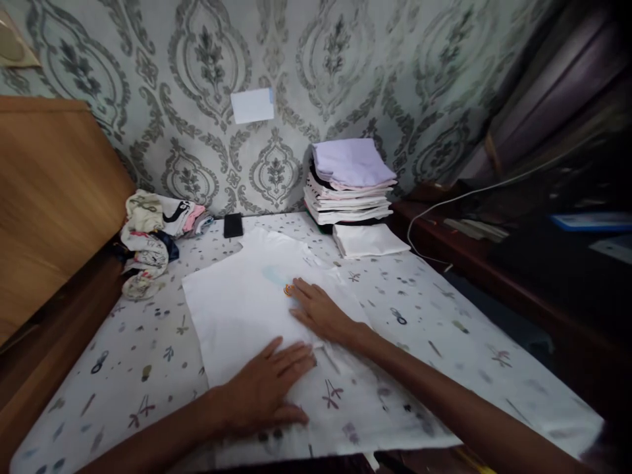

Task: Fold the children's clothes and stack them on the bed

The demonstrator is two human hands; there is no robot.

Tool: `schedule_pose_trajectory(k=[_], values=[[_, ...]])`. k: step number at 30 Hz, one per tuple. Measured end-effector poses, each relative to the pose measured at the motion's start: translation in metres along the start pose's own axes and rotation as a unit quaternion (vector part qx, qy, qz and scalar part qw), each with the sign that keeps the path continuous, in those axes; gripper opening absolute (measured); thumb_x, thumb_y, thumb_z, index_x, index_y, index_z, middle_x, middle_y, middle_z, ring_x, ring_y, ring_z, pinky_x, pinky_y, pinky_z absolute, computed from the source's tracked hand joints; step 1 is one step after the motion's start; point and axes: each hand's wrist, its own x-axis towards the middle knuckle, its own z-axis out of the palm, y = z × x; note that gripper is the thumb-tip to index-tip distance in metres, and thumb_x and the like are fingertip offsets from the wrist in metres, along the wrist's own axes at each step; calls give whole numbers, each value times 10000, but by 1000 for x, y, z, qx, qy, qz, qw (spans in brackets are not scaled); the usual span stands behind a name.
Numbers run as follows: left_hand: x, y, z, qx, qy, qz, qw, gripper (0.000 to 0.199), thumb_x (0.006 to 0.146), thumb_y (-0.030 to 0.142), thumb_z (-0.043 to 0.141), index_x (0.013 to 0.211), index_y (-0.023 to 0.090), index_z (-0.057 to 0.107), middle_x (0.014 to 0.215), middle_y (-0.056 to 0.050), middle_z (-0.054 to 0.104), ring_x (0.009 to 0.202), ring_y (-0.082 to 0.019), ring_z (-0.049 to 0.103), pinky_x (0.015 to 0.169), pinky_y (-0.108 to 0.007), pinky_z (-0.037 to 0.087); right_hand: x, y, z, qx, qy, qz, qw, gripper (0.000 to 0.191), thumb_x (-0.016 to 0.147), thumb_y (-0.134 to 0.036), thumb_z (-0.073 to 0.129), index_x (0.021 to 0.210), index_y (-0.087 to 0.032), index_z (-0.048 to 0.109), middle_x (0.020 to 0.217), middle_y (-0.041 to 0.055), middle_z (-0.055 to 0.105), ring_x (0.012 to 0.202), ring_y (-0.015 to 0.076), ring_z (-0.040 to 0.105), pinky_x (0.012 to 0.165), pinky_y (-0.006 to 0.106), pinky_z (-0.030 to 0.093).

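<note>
A white shirt (232,296) lies spread on the patterned sheet, with a pale blue mark and a small orange print near its middle. Flat on the shirt's near edge rests my left hand (269,388), fingers apart and pointing right. My right hand (320,313) lies on the right part of the shirt, its fingertips beside the orange print and its fingers stretched out. Neither hand grips anything.
Behind on the right stands a stack of folded clothes (350,187), with a folded white cloth (370,240) in front. Loose clothes (148,243) lie at back left near a black flat object (233,225). A cable (459,197) hangs at right.
</note>
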Motion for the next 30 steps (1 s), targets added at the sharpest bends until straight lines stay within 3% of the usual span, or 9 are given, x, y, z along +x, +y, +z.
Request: schedule_pose_trajectory(k=[4, 8, 10, 13, 17, 20, 24, 27, 30], values=[[-30, -43, 0, 100, 78, -147, 981, 714, 1004, 602, 328, 1602, 238, 189, 1638, -124, 295, 1525, -263, 247, 1244, -528, 163, 40, 21, 8, -18, -4, -6, 1000, 457, 1034, -381, 387, 1434, -185, 491, 1572, 156, 406, 1486, 290, 307, 1188, 510, 266], [-65, -96, -5, 169, 120, -266, 941, 605, 1034, 531, 282, 1558, 232, 321, 1622, -112, 342, 1510, -258, 289, 1215, -536, 236, 97, 47, 1, -17, 18, 36, 999, 363, 1015, -316, 426, 1276, -142, 609, 1437, 177, 534, 1382, 281, 422, 1145, 456, 317], [-77, -123, -16, 180, 138, -330, 916, 581, 1032, 504, 289, 1526, 212, 382, 1613, -125, 358, 1499, -279, 311, 1190, -553, 277, 135, 58, -5, -6, 27, 55, 998, 291, 995, -263, 452, 1164, -145, 658, 1387, 176, 567, 1329, 286, 460, 1128, 447, 333], [-84, -162, -39, 184, 188, -413, 872, 557, 1016, 448, 309, 1481, 166, 429, 1585, -169, 395, 1474, -316, 351, 1156, -570, 320, 199, 69, -10, 16, 34, 94, 995, 259, 976, -200, 474, 1146, -146, 662, 1363, 173, 577, 1288, 287, 500, 1105, 439, 372], [-84, -198, -69, 156, 228, -452, 848, 530, 970, 363, 363, 1412, 92, 471, 1402, -204, 571, 1301, -316, 529, 1063, -478, 434, 277, 78, -9, 72, 26, 168, 983, 291, 973, -284, 578, 1240, -172, 615, 1284, 119, 616, 1136, 245, 610, 972, 437, 510], [-82, -205, -84, 130, 218, -462, 850, 429, 922, 330, 415, 1260, 123, 581, 1134, -148, 683, 1082, -296, 610, 926, -432, 485, 313, 84, -3, 125, 12, 211, 969, 379, 959, -372, 624, 1280, -172, 587, 1264, 95, 617, 1060, 229, 641, 885, 444, 564], [-78, -197, -99, 85, 195, -464, 860, 197, 855, 323, 452, 868, 209, 613, 835, -61, 667, 883, -259, 609, 784, -372, 468, 327, 90, 1, 191, 11, 239, 952, 358, 962, -372, 622, 1255, -169, 600, 1248, 90, 624, 1044, 223, 646, 871, 432, 570], [-77, -186, -104, 71, 251, -441, 858, 168, 842, 342, 438, 816, 222, 554, 851, -50, 659, 852, -236, 612, 760, -343, 462, 316, 94, -11, 241, 53, 240, 939, 228, 915, -308, 672, 1054, -127, 671, 992, 51, 693, 846, 174, 667, 721, 312, 570], [-80, -169, -104, 51, 280, -430, 857, 201, 872, 384, 414, 886, 234, 547, 836, -21, 672, 714, -203, 609, 675, -313, 462, 291, 100, -37, 295, 112, 224, 922, 85, 821, -203, 699, 809, -135, 650, 623, -23, 619, 575, 110, 592, 523, 200, 472]])
